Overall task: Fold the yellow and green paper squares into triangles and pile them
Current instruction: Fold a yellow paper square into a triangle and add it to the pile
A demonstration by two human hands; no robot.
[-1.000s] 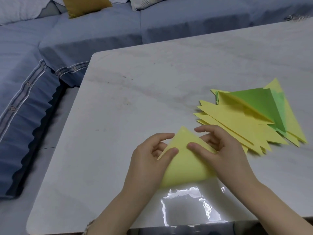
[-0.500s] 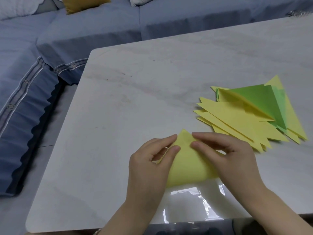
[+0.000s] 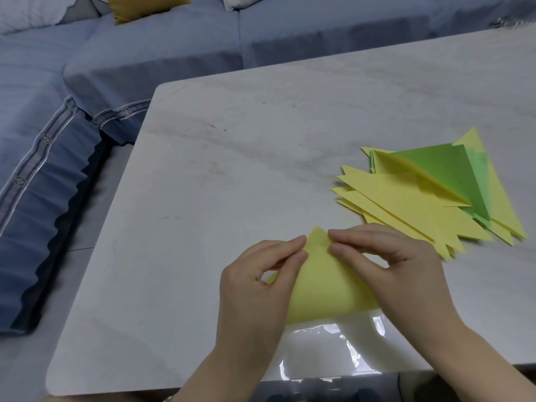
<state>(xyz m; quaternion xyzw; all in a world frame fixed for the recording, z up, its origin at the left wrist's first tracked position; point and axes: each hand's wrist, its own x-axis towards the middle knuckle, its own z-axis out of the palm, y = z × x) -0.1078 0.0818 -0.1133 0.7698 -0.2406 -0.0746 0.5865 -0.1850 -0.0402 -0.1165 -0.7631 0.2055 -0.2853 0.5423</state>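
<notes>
From the head camera, the one view there is: a yellow paper point(image 3: 327, 285) lies on the near part of the pale marble-look table point(image 3: 232, 169), already doubled over into a triangle with its point aimed away from the person. The left hand point(image 3: 255, 288) has thumb and forefinger curled onto the left sloping edge just below that point. The right hand point(image 3: 406, 274) pinches the right edge in the same way, so both hands are closed on the sheet with their fingertips nearly meeting at the tip. The near edge of the triangle looks rounded rather than sharp, so I judge the crease is not yet pressed flat.

To the right and a little farther off sits the pile of folded triangles point(image 3: 406, 204), mostly yellow, fanned out untidily. A green triangle point(image 3: 443, 169) lies near the top with a yellow flap curling over it.

The sheet will be very light and limp — it should slide easily on this glossy top and spring open if let go. Best held by its matched corners at the point while a finger runs along the fold; for carrying, a light pinch at the folded edge should keep both layers together.

Beyond the table stands a blue sofa point(image 3: 145, 68) with a mustard cushion point(image 3: 145, 7).
</notes>
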